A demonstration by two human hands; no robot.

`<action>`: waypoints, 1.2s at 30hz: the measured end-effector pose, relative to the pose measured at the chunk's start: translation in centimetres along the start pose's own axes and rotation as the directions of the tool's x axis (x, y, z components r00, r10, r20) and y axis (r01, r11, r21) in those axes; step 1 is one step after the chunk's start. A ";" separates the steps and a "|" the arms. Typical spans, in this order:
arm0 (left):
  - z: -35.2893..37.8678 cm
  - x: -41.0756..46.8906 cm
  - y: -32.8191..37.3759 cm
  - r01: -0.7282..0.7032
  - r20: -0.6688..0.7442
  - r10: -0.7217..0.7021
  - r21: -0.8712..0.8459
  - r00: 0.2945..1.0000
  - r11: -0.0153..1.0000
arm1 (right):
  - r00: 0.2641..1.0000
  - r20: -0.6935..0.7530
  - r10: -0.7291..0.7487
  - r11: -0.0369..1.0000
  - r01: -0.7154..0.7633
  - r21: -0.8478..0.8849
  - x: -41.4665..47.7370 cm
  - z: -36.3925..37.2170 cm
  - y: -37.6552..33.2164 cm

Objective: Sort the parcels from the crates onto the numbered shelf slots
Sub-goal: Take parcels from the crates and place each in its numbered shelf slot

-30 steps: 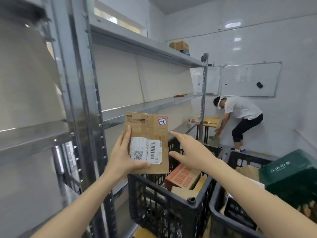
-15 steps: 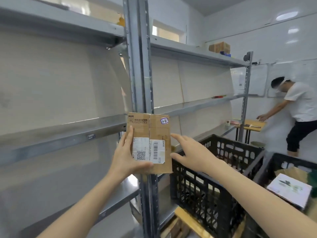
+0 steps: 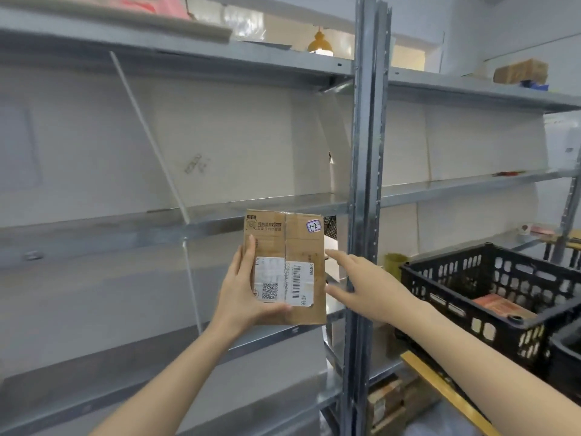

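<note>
The left grip (image 3: 242, 287) pinches a flat cardboard parcel (image 3: 295, 243) by its lower left corner, upright before the front edge of the middle shelf (image 3: 125, 236). The right grip (image 3: 361, 284), fingers spread, hovers beside its right edge. It is probably light and stiff, best held by both side edges.

**We swing left to the shelving**

Our view turns left, so the parcel (image 3: 284, 265) in our left hand (image 3: 242, 297) now hangs before the left bay's middle shelf (image 3: 94, 228), with the upright post (image 3: 364, 184) passing to its right. The black crate (image 3: 456, 287) slides off to the right edge, and the person at the far wall drops out of sight.
</note>
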State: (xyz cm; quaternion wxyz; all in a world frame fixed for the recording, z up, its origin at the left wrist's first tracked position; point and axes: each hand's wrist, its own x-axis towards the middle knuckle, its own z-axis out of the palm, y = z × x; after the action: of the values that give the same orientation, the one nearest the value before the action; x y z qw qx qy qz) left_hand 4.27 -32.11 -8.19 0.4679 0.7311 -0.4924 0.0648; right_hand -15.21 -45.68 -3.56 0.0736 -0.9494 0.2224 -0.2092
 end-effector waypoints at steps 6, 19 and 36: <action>-6.4 -4.9 -0.6 0.041 -0.075 -0.038 0.045 0.996 0.998 | 0.990 0.024 -0.140 0.990 0.139 0.015 -0.8 0.5 -6.4; -15.2 -13.4 -0.3 0.225 -0.308 -0.179 0.121 0.934 0.967 | 0.905 0.026 -0.425 0.903 0.422 0.085 -0.3 1.5 -15.6; -17.6 -19.9 2.7 0.413 -0.527 -0.252 0.211 0.812 0.886 | 0.780 0.056 -0.624 0.774 0.606 0.185 -1.8 1.9 -18.8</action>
State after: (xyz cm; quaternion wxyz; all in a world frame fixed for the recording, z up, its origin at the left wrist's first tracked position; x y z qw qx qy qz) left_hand -1.54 -6.00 -7.82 0.4569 0.8317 -0.2048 0.2399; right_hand -8.47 -28.01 -1.58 0.0879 -0.9713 -0.1221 -0.1841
